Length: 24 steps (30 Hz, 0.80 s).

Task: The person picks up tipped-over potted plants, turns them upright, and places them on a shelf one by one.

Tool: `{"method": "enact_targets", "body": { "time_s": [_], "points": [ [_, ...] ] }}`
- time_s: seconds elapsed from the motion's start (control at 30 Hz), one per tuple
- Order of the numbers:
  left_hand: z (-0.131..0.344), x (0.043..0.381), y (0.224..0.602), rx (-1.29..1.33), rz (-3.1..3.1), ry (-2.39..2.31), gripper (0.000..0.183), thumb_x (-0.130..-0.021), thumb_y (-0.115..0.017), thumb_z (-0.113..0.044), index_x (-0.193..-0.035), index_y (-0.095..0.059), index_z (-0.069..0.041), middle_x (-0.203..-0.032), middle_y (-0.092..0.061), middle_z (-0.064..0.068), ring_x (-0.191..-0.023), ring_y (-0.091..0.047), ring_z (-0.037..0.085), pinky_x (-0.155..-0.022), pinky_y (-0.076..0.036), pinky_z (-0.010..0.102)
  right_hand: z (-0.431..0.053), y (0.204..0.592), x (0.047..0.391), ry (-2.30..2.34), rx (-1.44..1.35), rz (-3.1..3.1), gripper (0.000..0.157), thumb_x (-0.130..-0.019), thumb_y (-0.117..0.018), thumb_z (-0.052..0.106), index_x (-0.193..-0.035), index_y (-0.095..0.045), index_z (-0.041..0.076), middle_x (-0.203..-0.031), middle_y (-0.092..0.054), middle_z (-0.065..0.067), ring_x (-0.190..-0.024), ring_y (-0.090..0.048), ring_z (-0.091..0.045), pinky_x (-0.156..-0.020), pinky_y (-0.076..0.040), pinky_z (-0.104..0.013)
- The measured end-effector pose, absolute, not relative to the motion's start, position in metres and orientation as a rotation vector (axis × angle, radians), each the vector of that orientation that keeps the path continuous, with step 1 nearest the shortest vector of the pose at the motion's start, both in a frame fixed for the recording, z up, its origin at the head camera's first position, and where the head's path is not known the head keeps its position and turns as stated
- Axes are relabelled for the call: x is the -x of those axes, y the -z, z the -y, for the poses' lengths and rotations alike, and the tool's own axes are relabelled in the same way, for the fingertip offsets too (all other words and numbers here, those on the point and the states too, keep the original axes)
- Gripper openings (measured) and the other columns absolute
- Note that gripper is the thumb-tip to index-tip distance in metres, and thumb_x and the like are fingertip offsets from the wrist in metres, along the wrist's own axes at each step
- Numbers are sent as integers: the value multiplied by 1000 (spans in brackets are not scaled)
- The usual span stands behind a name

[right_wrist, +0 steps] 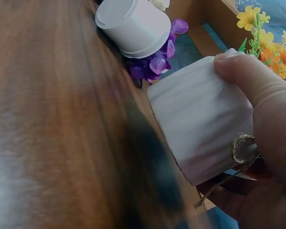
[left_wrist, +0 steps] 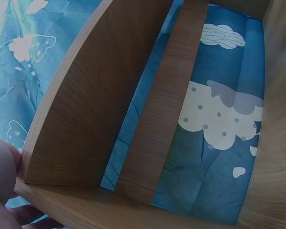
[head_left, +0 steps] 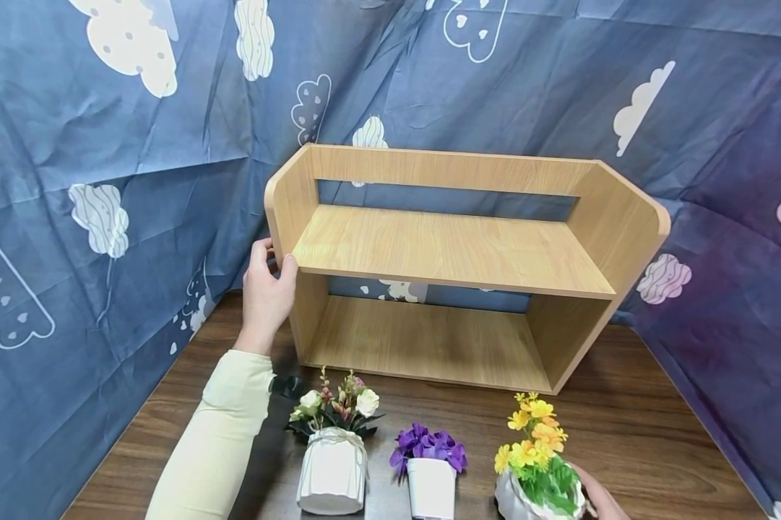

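My left hand (head_left: pixel 268 295) grips the front edge of the left side panel (left_wrist: pixel 81 100) of a two-tier wooden shelf (head_left: pixel 455 249), thumb on the inner side and fingers around the outside. At the lower right of the head view, my right hand (head_left: pixel 600 495) holds a white flowerpot (right_wrist: pixel 205 119) of yellow and orange artificial flowers (head_left: pixel 534 437). In the right wrist view the thumb (right_wrist: pixel 248 76) lies over the pot's rim, and a twine bow hangs by the fingers. Part of this hand is cut off by the head view's lower edge.
A white ribbed pot (head_left: pixel 331 473) with cream roses and a smaller white pot (head_left: pixel 432 487) with purple flowers stand in front of the shelf on the dark wooden table (head_left: pixel 650 433). Blue cloud-patterned cloth (head_left: pixel 169 217) hangs behind and on both sides.
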<state>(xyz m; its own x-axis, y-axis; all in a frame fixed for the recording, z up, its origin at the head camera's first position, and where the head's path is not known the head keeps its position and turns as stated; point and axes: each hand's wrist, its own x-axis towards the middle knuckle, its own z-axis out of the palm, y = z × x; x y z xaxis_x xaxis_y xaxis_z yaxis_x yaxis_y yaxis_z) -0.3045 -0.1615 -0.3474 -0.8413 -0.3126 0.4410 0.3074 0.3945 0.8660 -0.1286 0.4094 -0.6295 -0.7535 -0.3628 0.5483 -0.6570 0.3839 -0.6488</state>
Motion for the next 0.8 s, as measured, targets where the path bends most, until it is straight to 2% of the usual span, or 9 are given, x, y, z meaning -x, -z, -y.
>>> {"method": "enact_targets", "body": {
  "time_s": [0.07,0.17,0.23,0.33,0.43,0.57,0.63,0.73,0.8],
  "points": [
    [161,305,347,-1,2106,1475,45,-106,-54,-30,-147,-52,-10,-148,-61,22,-132,-64,40,-109,-54,61,-389,603,114,-1328,-628,2445,94,-71,-81,-10,-157,-51,13,-144,-59,26,-121,-57,15,-93,-45,-5],
    [161,303,347,-10,2102,1480,45,-106,-54,-30,-147,-52,-10,-148,-61,22,-132,-64,41,-110,-54,61,-343,551,88,-1268,-94,2595,90,-68,-97,2,-148,-56,0,-131,-69,12,-105,-61,13,-80,-52,-12],
    [161,303,348,-16,2099,1484,45,-107,-54,-30,-147,-52,-10,-148,-61,23,-131,-64,41,-111,-53,60,-317,516,75,-1120,179,2688,93,-67,-104,22,-146,-59,3,-125,-73,0,-98,-58,14,-75,-52,-16],
    [161,302,348,-16,2096,1484,45,-107,-54,-29,-147,-52,-10,-148,-61,23,-131,-64,40,-112,-53,60,-300,483,71,-953,249,2748,95,-66,-104,36,-145,-61,6,-127,-74,-19,-96,-54,14,-76,-49,-17],
    [161,303,348,-10,2094,1483,45,-107,-54,-29,-147,-52,-10,-147,-61,23,-131,-64,40,-112,-53,60,-302,468,72,-879,202,2788,95,-68,-103,40,-146,-61,5,-130,-72,-24,-99,-50,15,-78,-48,-17],
    [160,303,348,-7,2098,1482,45,-107,-54,-30,-147,-52,-10,-148,-60,23,-131,-64,41,-111,-53,60,-309,461,77,-869,170,2793,95,-70,-101,42,-147,-60,6,-134,-70,-25,-101,-47,18,-76,-49,-16],
    [160,304,348,-5,2094,1479,45,-106,-54,-29,-147,-52,-10,-147,-61,23,-130,-64,41,-111,-54,60,-309,458,80,-873,112,2739,92,-70,-102,38,-145,-62,6,-132,-71,-25,-103,-46,21,-76,-47,-10],
    [160,304,348,1,2090,1470,45,-106,-54,-28,-146,-53,-9,-146,-62,24,-129,-65,41,-110,-54,59,-307,452,82,-878,15,2642,87,-68,-103,29,-143,-64,6,-127,-73,2,-104,-46,24,-76,-44,-3],
    [160,304,348,4,2085,1464,44,-106,-54,-28,-146,-53,-8,-145,-63,23,-128,-66,41,-109,-54,59,-305,448,83,-880,-47,2581,86,-65,-104,22,-140,-66,5,-125,-74,2,-105,-46,25,-76,-41,2]
  ]
}}
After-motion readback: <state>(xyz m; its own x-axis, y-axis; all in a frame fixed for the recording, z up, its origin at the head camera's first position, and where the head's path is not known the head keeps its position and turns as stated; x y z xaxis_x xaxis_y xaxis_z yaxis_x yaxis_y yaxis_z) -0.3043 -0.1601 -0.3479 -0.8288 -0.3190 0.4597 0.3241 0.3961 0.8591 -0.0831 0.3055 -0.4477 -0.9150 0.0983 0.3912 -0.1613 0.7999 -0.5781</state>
